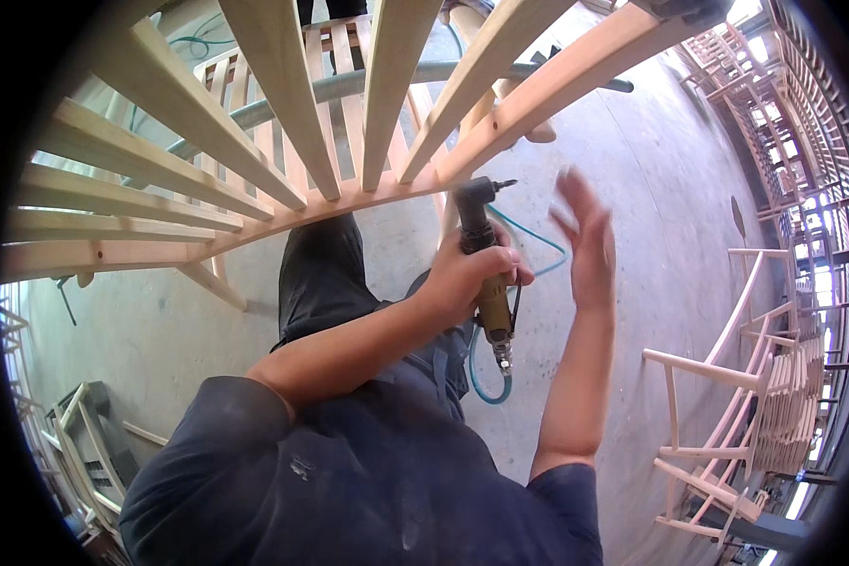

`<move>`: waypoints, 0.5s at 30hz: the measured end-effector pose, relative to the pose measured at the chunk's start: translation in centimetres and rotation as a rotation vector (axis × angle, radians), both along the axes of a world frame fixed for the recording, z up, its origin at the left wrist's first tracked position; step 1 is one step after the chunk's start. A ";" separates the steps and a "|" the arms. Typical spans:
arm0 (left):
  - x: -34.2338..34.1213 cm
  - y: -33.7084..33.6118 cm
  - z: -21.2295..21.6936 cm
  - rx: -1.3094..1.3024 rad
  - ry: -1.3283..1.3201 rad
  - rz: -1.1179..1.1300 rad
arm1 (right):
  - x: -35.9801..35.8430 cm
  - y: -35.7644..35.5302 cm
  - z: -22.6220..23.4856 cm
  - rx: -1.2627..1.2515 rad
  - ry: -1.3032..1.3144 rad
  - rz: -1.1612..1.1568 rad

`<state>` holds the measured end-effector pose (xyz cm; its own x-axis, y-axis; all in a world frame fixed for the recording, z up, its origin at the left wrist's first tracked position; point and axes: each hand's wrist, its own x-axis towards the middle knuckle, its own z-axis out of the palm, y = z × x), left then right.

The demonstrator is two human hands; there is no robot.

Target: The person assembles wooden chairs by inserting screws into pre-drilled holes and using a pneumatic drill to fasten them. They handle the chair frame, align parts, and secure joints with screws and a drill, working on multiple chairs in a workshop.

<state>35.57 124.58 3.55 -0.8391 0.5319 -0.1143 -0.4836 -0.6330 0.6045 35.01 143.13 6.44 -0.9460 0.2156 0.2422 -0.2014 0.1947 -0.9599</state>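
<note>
My left hand (pixel 467 274) is wrapped round the body of a pneumatic right-angle drill (pixel 493 307). The tool's dark angled head points up, and a short bit sticks out of it to the right. A teal air hose (pixel 493 398) loops from its lower end. Just beyond the tool runs the curved rail (pixel 368 195) of a wooden slatted frame, with several flat slats (pixel 297 94) fanning away from it. My right hand (pixel 590 250) is raised to the right of the drill, fingers apart and slightly blurred, with nothing in it.
A grey-green pipe (pixel 424 73) passes under the slats, with another slatted wooden piece (pixel 325 113) below it. Unfinished wooden chair frames (pixel 717 373) stand along the right side. More frames (pixel 90 434) lean at the lower left. The floor (pixel 632 179) is grey concrete.
</note>
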 end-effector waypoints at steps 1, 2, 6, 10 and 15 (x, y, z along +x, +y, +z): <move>0.2 -0.3 0.0 -0.016 0.023 -0.018 | 3.0 1.5 -1.2 -0.065 -0.128 0.073; 0.3 -0.3 -0.3 -0.012 0.045 -0.029 | 6.4 1.6 -2.5 -0.146 -0.258 0.151; 0.8 0.3 -1.2 0.043 0.083 -0.066 | 13.3 -2.7 -6.8 -0.144 -0.351 0.180; 0.8 0.3 0.3 0.126 0.141 0.030 | 14.4 -8.0 -5.0 -0.074 -0.392 -0.136; -1.8 -0.8 1.7 -0.037 0.193 0.001 | 14.1 -9.4 -4.0 0.279 -0.314 -0.383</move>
<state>33.79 123.80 5.20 -0.8477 0.5296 0.0293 -0.3558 -0.6087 0.7092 49.13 133.72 2.44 -0.8489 0.5253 0.0587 0.2206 0.4529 -0.8638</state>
